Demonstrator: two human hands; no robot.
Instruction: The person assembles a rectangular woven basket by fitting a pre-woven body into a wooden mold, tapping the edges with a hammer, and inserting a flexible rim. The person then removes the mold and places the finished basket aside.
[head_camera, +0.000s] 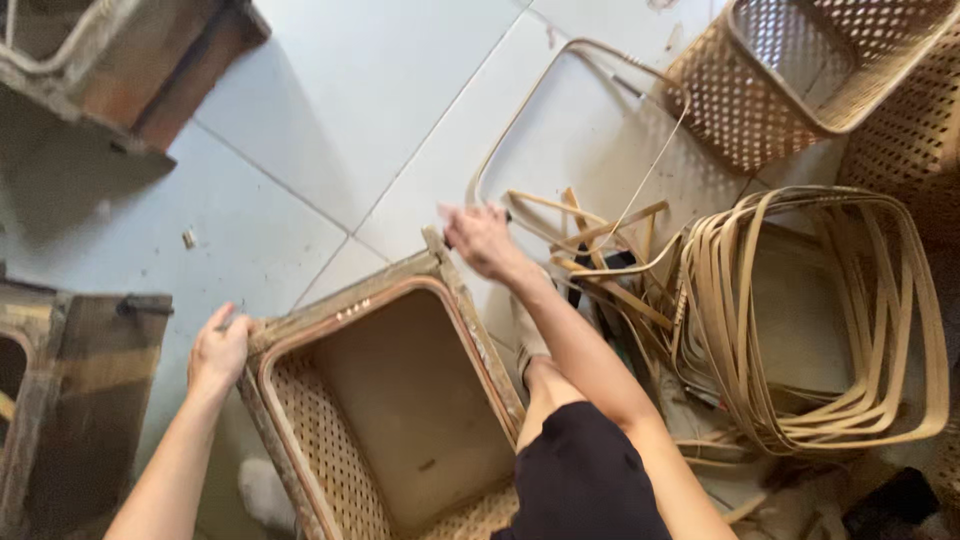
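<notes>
I see my left hand (218, 352) closed on the near-left corner of the woven basket (385, 400), fingers curled over the rim, thumb side up. My right hand (482, 240) sits at the far corner of the same rim; it looks pinched on something thin there, blurred, so I cannot tell how tight the grip is. A thin strand (650, 165) runs from near that hand up toward the loop of cane (560, 95) on the floor.

The basket stands mouth up on the white tiled floor (330, 130), between my arms. It's rectangular, its long axis running from bottom centre toward the upper left, tilted a bit in frame. Open-weave sides, brownish rim band.

To the right: a stack of bent cane hoops (830, 320), loose splints (600, 225) beside it, 1 finished open-weave basket (800, 80) at top right. Dark wooden frames (90, 400) lie at left. No packages, labels or signs visible.
</notes>
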